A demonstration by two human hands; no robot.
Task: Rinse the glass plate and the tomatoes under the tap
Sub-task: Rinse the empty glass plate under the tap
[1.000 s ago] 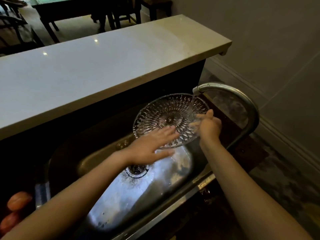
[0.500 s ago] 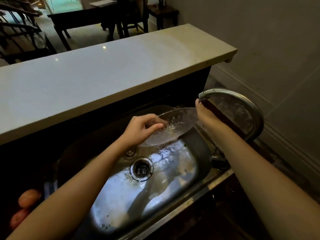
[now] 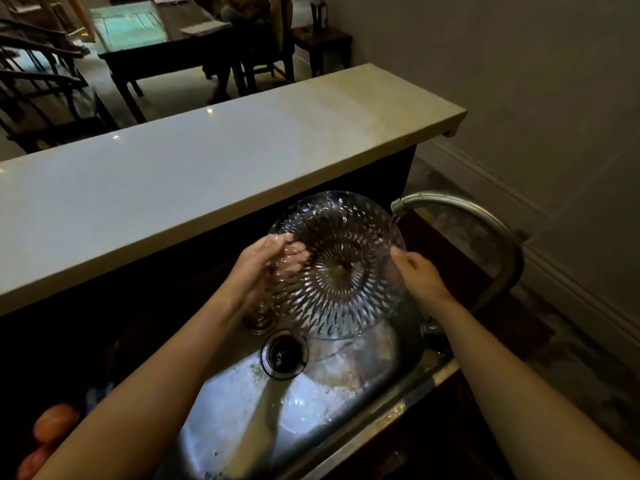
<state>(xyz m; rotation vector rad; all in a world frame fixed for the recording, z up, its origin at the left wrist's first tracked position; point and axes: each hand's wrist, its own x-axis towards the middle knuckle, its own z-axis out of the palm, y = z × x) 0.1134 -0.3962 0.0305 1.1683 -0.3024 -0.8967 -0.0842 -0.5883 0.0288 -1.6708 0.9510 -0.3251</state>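
Head camera: a clear round glass plate with a cut starburst pattern [image 3: 341,268] is held tilted, close to upright, over the steel sink [image 3: 242,410]. Its upper right edge sits just below the spout of the curved metal tap [image 3: 460,206]. The left hand [image 3: 258,268] grips the left rim, and its curled fingers show through the glass. The right hand [image 3: 419,271] holds the opposite rim with the thumb on the near face; its fingers are behind the plate and hard to make out. Two reddish round tomatoes [image 3: 55,422] lie in shadow at the far left beside the sink, well apart from the plate, below the pale stone table [image 3: 173,188].

The plate looks thick, stiff and fairly heavy, and when wet it will likely be slick. It is brittle too, so a knock on the tap or a drop into the steel sink could chip it. A hold on opposite rims seems soundest, with the ridged pattern giving the fingers some purchase.
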